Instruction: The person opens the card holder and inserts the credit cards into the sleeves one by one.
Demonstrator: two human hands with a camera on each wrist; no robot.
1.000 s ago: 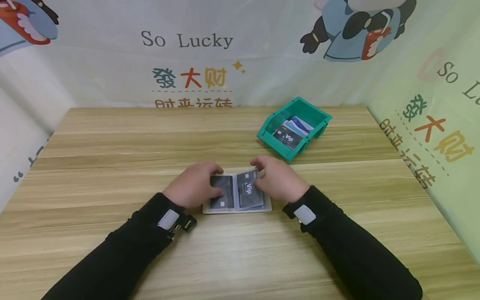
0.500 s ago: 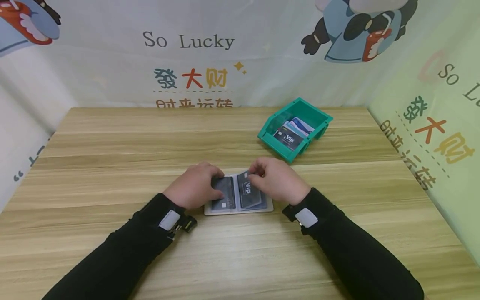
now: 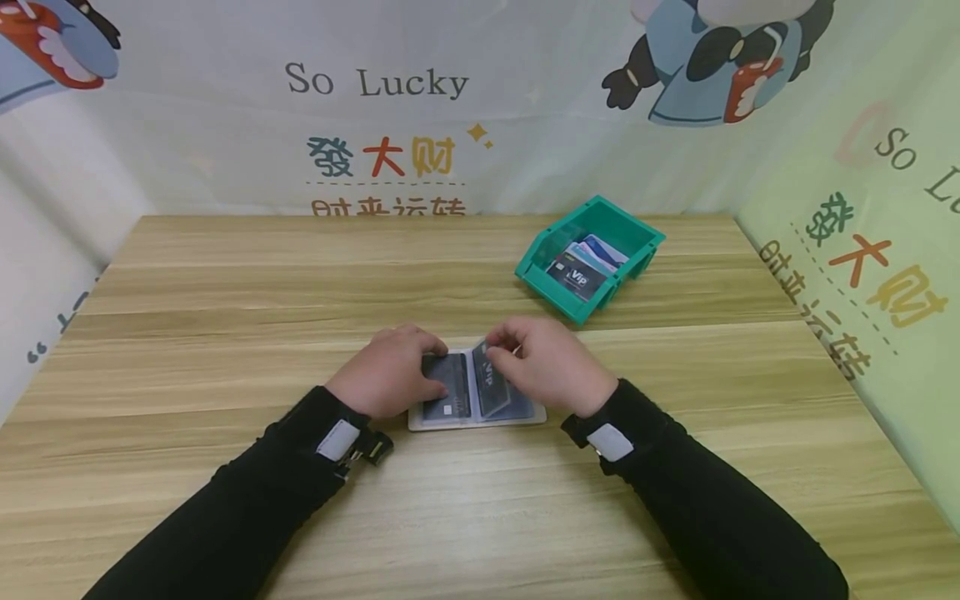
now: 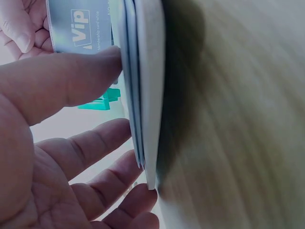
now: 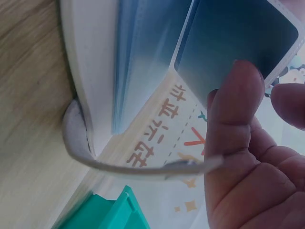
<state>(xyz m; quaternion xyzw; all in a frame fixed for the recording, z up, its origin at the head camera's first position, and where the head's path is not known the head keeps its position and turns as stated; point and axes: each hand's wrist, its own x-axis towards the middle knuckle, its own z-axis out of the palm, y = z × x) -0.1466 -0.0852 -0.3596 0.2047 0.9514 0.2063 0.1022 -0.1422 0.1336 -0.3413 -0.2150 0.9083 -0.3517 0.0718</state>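
Note:
A small card holder (image 3: 476,427) lies spread on the table with dark cards in clear sleeves. My left hand (image 3: 390,372) rests over its left half, the thumb on the sleeved left page (image 3: 453,387) and the fingertips touching the far edge. My right hand (image 3: 551,367) pinches the outer edge of a right-side sleeve page (image 3: 491,392) holding a dark "Vip" card. That page stands tilted up from the ones beneath it. In the right wrist view, the dark back of the page (image 5: 224,43) shows behind a fingertip. A strap (image 5: 128,168) extends from the cover.
Behind the card holder to the right stands a green bin (image 3: 637,262) with several cards (image 3: 585,265) inside. The wooden table (image 3: 262,283) meets a printed cloth backdrop (image 3: 525,150) at the back and at both sides.
My right hand has closed its fingers on the page edge and moved slightly left, tilting the page up. More of the page beneath shows. The left hand stays in place.

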